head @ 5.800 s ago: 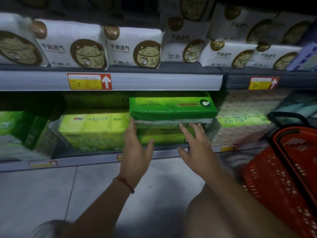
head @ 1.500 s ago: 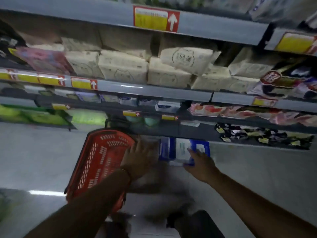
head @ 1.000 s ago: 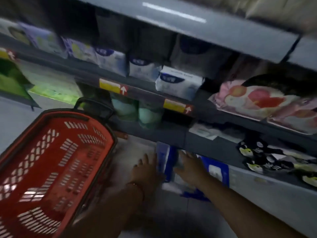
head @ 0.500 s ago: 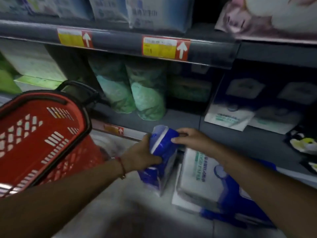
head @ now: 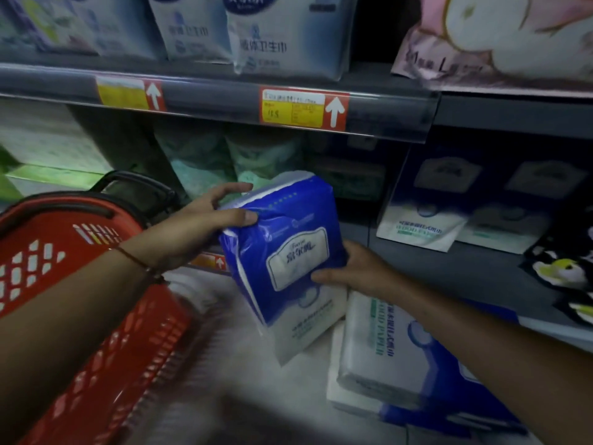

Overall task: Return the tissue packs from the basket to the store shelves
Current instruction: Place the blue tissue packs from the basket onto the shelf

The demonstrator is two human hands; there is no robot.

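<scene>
Dim store shelves [head: 449, 271] ahead of both hands
Left hand [head: 199, 229] and right hand [head: 356, 271] grip blue tissue pack [head: 288, 252]; next, slide it onto the shelf

Floor [head: 288, 396] — basket [head: 80, 284], tissue packs [head: 401, 364]

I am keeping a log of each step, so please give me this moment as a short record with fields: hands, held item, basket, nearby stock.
left hand: grips top of blue tissue pack
right hand: holds the pack's right side
pack state: lifted, tilted
basket: red, at left
nearby stock: similar packs lying flat below right hand
</scene>
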